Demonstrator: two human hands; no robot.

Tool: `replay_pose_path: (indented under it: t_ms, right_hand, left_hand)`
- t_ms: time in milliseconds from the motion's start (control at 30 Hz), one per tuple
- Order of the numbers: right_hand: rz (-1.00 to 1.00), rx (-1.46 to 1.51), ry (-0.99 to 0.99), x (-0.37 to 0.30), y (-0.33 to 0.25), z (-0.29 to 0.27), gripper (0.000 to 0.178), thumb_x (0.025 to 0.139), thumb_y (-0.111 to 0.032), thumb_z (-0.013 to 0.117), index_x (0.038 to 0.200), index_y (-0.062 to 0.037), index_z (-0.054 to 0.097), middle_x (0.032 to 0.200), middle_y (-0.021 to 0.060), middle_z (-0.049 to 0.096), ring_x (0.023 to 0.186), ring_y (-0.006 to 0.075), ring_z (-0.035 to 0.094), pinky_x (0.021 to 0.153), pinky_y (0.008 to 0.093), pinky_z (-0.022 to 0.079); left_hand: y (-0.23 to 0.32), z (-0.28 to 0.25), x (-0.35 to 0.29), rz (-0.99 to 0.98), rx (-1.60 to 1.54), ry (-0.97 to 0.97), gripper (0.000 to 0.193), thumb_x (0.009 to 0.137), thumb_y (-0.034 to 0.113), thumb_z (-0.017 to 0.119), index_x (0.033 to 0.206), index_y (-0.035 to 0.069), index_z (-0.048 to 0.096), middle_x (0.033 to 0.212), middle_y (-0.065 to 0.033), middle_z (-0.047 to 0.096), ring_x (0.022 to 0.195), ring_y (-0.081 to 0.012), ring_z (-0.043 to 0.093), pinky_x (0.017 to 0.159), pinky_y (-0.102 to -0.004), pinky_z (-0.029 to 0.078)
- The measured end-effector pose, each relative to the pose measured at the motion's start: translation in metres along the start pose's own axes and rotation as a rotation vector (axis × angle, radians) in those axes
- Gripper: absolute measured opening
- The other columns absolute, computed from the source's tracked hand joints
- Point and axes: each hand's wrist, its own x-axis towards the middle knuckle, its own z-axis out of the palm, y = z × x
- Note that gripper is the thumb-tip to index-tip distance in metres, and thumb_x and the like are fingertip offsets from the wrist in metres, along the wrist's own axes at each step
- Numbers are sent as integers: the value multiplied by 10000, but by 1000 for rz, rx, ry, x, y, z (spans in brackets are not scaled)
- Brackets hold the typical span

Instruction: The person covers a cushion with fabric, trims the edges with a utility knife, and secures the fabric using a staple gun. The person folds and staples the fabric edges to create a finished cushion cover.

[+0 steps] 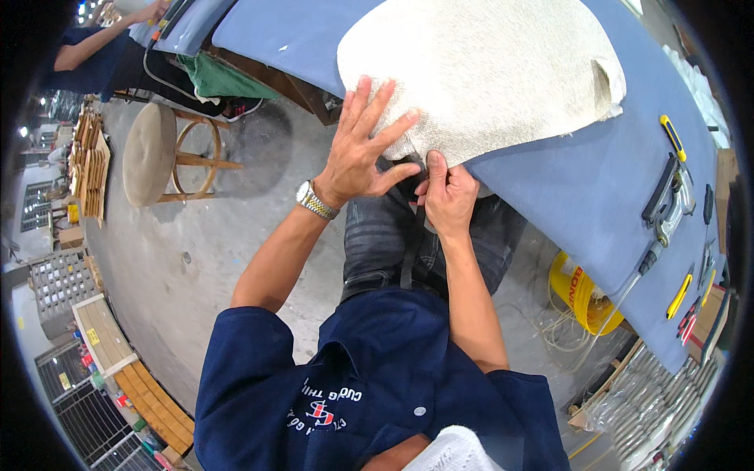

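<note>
A large rounded piece covered in cream textured fabric [479,74] lies on the blue-covered worktable [542,196], its near edge toward me. My left hand [355,161], with a watch on the wrist, rests on the fabric's near left corner, fingers spread. At the near edge, my right hand [451,198] pinches the fabric rim, thumb on top and fingers curled below. What lies under the rim is partly hidden by my hands. A dark notch or fold shows at the fabric's right end.
On the table's right lie a staple gun [671,206] with an air hose, a yellow utility knife [673,138] and other hand tools. A yellow bucket [580,297] stands below. Left are a round stool [149,155] and another person's arm [86,49].
</note>
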Motion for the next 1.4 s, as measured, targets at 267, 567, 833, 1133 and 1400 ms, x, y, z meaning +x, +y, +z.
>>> replay_pose_path:
  t_ms: [267, 567, 833, 1133, 1400]
  right_hand:
    - [-59, 29, -35, -1, 13, 2, 414, 1033, -300, 610, 820, 42, 706, 600, 87, 672, 513, 116, 628, 497, 272, 496]
    - [-11, 269, -198, 10, -59, -11, 359, 1055, -283, 573, 1018, 55, 692, 811, 101, 724, 667, 112, 653, 585, 246, 529]
    - [-159, 217, -257, 85, -179, -18, 385, 1047, -319, 585, 799, -28, 629, 617, 23, 592, 509, 72, 543, 478, 225, 454]
    - [-69, 233, -381, 115, -190, 2, 405, 1031, -360, 606, 745, -75, 572, 564, 18, 556, 461, 73, 514, 435, 233, 425]
    - [33, 89, -468, 132, -203, -10, 419, 1017, -363, 618, 749, -41, 604, 478, 12, 509, 374, 82, 446, 360, 232, 351]
  left_hand:
    - [-6, -7, 12, 22, 103, -46, 956, 719, 582, 824, 1510, 184, 466, 1650, -175, 261, 1545, -455, 34, 1188, -687, 55]
    - [-3, -17, 30, 201, 86, 101, 721, 788, 334, 833, 1404, 93, 544, 1462, -154, 554, 1429, -399, 425, 1182, -590, 287]
    - [53, -33, 100, -171, -262, 451, 521, 830, 175, 827, 1233, -2, 549, 1303, -221, 652, 1209, -385, 640, 974, -440, 540]
    - [35, -53, 112, -174, -198, 490, 467, 837, 209, 828, 1198, -1, 620, 1217, -178, 694, 1039, -319, 714, 862, -368, 577]
    - [43, -47, 105, -233, -257, 459, 571, 839, 103, 814, 1318, 8, 519, 1301, -188, 668, 1145, -294, 689, 942, -357, 563]
